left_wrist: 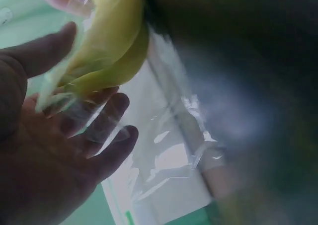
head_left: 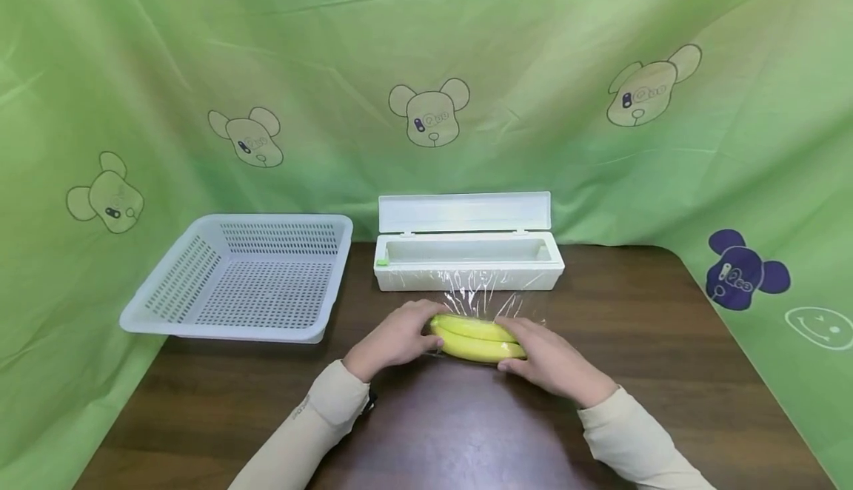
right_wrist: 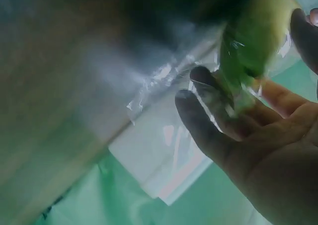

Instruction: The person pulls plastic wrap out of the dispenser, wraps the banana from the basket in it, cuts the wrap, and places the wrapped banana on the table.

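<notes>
Two yellow bananas (head_left: pixel 476 338) lie side by side over the table, with clear cling film around them. At their left end my left hand (head_left: pixel 397 334) holds them, fingers behind and thumb in front. My right hand (head_left: pixel 549 357) holds the other end the same way. From the bananas the wrinkled cling film (head_left: pixel 472 290) runs back to a white film dispenser (head_left: pixel 393 281), its lid (head_left: pixel 464 212) raised. In the left wrist view, film lies across the fingers (left_wrist: pixel 112 158) below the banana tips. Film also covers a banana end (right_wrist: pixel 266 26) in the right wrist view.
A white perforated plastic basket (head_left: pixel 338 268) stands at the back left of the brown wooden table (head_left: pixel 640 312). Green cloth (head_left: pixel 520 157) printed with bear heads hangs behind and along both sides. A small green piece (head_left: pixel 382 262) sits on the dispenser's left front edge.
</notes>
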Demonstrator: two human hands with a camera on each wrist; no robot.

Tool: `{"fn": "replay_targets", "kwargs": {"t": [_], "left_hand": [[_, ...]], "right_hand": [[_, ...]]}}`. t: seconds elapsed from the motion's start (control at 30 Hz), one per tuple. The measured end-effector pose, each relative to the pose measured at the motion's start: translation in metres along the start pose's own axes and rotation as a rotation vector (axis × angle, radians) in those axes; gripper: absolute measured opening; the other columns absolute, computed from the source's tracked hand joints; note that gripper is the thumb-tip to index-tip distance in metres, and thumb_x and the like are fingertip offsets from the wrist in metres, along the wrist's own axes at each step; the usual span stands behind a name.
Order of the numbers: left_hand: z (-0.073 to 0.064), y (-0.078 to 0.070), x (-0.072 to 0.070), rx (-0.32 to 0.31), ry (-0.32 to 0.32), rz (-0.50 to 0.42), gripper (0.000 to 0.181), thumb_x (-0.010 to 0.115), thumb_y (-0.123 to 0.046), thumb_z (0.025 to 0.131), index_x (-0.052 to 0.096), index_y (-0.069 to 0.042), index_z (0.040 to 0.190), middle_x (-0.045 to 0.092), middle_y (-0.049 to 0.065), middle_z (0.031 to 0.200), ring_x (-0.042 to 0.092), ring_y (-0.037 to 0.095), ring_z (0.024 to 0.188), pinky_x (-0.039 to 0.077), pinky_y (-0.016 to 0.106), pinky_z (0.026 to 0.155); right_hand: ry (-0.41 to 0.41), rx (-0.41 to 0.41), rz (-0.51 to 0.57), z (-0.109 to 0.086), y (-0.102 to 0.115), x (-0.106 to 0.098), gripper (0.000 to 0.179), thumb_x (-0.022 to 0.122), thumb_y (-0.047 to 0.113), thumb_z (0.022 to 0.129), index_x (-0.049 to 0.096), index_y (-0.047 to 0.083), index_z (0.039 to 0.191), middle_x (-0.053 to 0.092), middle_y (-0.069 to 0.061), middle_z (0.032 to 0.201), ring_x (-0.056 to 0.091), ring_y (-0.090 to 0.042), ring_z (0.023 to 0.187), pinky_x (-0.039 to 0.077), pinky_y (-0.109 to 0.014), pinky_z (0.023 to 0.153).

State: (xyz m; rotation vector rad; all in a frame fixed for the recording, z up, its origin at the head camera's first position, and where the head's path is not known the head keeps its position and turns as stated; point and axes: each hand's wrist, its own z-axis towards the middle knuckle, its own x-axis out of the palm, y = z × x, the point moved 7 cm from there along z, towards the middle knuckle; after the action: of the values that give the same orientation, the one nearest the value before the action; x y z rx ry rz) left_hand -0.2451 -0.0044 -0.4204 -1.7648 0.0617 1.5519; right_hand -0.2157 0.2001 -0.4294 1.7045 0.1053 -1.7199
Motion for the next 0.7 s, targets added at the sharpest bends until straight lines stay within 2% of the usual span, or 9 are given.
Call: {"fn": "replay_targets", "kwargs": {"t": [0.17, 0.37, 0.47, 0.6, 0.7], "left_hand": [[-0.002, 0.006, 0.005, -0.019, -0.024, -0.071, 0.041, 0.075, -0.015, 0.093, 0.064, -0.008, 0.131, 0.063, 0.005, 0.131, 0.055, 0.022, 0.125, 0.042, 0.038, 0.106], [-0.008, 0.017, 0.007, -0.089, -0.041, -0.228, 0.041, 0.073, -0.020, 0.094, 0.064, -0.009, 0.132, 0.061, 0.006, 0.135, 0.052, 0.024, 0.130, 0.035, 0.050, 0.112], [-0.009, 0.022, 0.010, -0.116, -0.055, -0.307, 0.040, 0.074, -0.021, 0.094, 0.065, -0.010, 0.131, 0.061, 0.006, 0.135, 0.052, 0.025, 0.130, 0.035, 0.051, 0.111], [-0.009, 0.029, 0.014, -0.121, -0.073, -0.428, 0.038, 0.076, -0.019, 0.092, 0.067, -0.007, 0.127, 0.063, 0.006, 0.129, 0.056, 0.021, 0.117, 0.045, 0.040, 0.100], [-0.007, 0.034, 0.017, -0.143, -0.075, -0.561, 0.036, 0.077, -0.014, 0.091, 0.068, -0.004, 0.124, 0.066, 0.008, 0.118, 0.060, 0.017, 0.100, 0.051, 0.034, 0.087]], "right_hand": [[0.024, -0.004, 0.018, -0.001, -0.001, 0.009, 0.069, 0.083, 0.022, 0.085, 0.052, -0.006, 0.140, 0.059, -0.023, 0.132, 0.057, -0.041, 0.120, 0.046, -0.055, 0.100], [0.043, 0.033, 0.056, 0.000, -0.004, 0.008, 0.072, 0.084, 0.024, 0.084, 0.052, -0.007, 0.140, 0.056, -0.027, 0.136, 0.053, -0.046, 0.124, 0.042, -0.059, 0.103], [0.053, 0.046, 0.075, 0.001, -0.006, 0.008, 0.073, 0.085, 0.027, 0.083, 0.052, -0.005, 0.140, 0.057, -0.026, 0.135, 0.054, -0.045, 0.122, 0.043, -0.060, 0.101], [0.058, 0.065, 0.129, 0.003, -0.013, 0.007, 0.070, 0.087, 0.027, 0.080, 0.052, 0.001, 0.134, 0.065, -0.017, 0.118, 0.062, -0.032, 0.102, 0.050, -0.053, 0.089], [0.061, 0.076, 0.176, 0.006, -0.019, 0.005, 0.062, 0.088, 0.029, 0.078, 0.054, 0.006, 0.125, 0.065, -0.004, 0.103, 0.059, -0.019, 0.088, 0.051, -0.044, 0.079]]}}
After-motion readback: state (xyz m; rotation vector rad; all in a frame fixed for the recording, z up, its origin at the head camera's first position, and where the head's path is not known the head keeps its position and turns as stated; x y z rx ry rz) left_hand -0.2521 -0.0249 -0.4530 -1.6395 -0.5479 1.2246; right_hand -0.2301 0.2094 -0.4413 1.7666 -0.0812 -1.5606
